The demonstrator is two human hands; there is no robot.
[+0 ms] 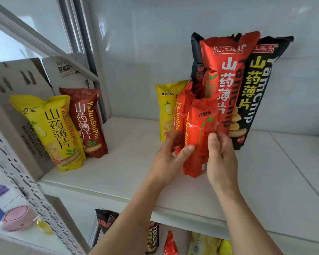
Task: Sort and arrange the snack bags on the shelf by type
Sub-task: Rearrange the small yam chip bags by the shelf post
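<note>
Both hands hold a small orange-red snack bag (201, 137) upright at the front of the white shelf (129, 173). My left hand (170, 159) grips its left side and my right hand (219, 159) grips its right side, thumb on the front. Right behind it stand a second orange-red bag (181, 107) and a yellow bag (167, 109). Taller bags lean on the back wall: a red one (226, 74), a black one (252, 92) and another black one (196, 57) partly hidden. At the left stand a yellow bag (57, 131) and a dark red bag (87, 122).
Cardboard boxes (20, 85) fill the shelf's left end behind the left bags. More snack bags (153, 238) sit on the shelf below. A perforated upright post (26, 184) and a pink round object (18, 218) are at lower left.
</note>
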